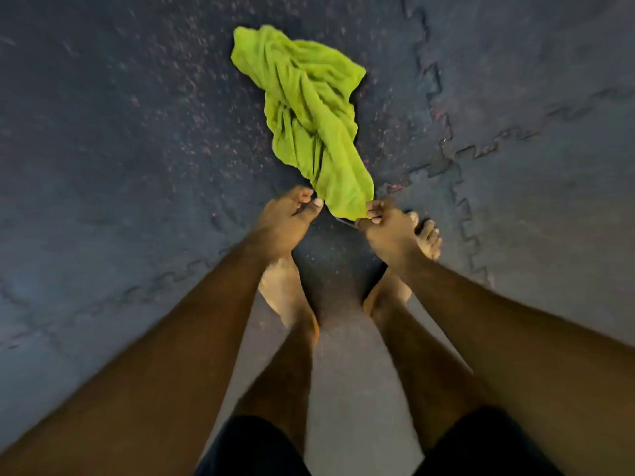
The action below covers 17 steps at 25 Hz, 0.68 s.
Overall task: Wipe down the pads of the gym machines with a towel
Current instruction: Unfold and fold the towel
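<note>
No wiping yet, by the look of it. There is no machine and no pad anywhere in view, only the dark floor (137, 132), so the whole job looks to be still ahead. This reads as the pick-up: get the cloth in hand, then go and find the pads.

Over on the left, the left hand (287, 219) is down low, just beside the towel's near end. Its fingers (302, 194) are curled in and the thumb points toward the cloth. Nothing in its grip that I can see, and whether the thumb tip touches the fabric I cannot tell.

In the middle lies the towel (305, 108), bright green and bunched in long folds. It stretches away across the floor and narrows to a point at the near end.

On the right, the right hand (381, 225) has that point. Its fingertips (372, 209) are closed narrow, pinching the very corner of the cloth, while the rest of the towel appears to rest on the floor. Bare feet (285, 290) stand beneath both hands.
</note>
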Available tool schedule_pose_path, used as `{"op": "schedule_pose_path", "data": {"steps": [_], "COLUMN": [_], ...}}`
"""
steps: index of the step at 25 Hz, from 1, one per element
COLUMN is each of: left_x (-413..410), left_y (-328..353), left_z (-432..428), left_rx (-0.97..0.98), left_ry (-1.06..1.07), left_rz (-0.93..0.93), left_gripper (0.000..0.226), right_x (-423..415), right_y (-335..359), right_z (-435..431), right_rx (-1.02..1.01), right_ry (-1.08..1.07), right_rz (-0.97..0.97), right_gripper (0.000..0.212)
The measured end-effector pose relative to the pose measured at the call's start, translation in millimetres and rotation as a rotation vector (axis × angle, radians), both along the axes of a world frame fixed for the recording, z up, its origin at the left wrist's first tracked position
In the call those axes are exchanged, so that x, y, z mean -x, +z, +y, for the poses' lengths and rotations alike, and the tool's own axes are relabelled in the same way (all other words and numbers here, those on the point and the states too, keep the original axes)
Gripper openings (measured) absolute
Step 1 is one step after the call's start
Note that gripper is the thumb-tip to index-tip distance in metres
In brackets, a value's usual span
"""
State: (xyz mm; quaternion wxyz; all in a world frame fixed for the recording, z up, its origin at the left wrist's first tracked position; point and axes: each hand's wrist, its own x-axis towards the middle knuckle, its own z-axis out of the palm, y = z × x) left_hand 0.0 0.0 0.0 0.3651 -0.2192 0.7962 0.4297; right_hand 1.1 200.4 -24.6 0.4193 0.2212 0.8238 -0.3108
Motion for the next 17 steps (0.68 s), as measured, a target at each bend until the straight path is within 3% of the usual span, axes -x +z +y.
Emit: {"op": "schedule_pose_path", "data": {"steps": [3,6,10,11,14,17], "left_x": [-4.1,3.9,15.4,18.8,31.3,56.8], "left_y": [-37.5,-49.4,-18.6,-1.4,66.2,147.5], "left_z": [4.7,4.6,-4.0,-6.9,-13.7,-18.0], "left_rx": [0.006,-0.013,-0.013,-0.020,-0.065,-0.091], "left_ry": [-0.102,-0.179,-0.269,-0.260,-0.223,-0.158], "left_rz": [0.005,0.020,0.073,0.089,0.132,0.208], "left_gripper": [0.039,0.039,0.046,0.048,0.052,0.056], "right_x": [-1.0,16.3,35.7,41.6,65.2,101.3], "right_y": [-24.0,-21.6,14.5,30.6,97.6,181.4], "right_z": [-5.4,-13.7,-21.2,-23.8,-34.0,-52.0], "right_rx": [-0.098,-0.221,-0.093,-0.012,0.173,0.268], "right_ry": [0.280,0.449,0.384,0.326,0.220,0.198], "right_rz": [0.114,0.208,0.202,0.235,0.353,0.400], "right_gripper": [0.045,0.027,0.010,0.014,0.025,0.013]}}
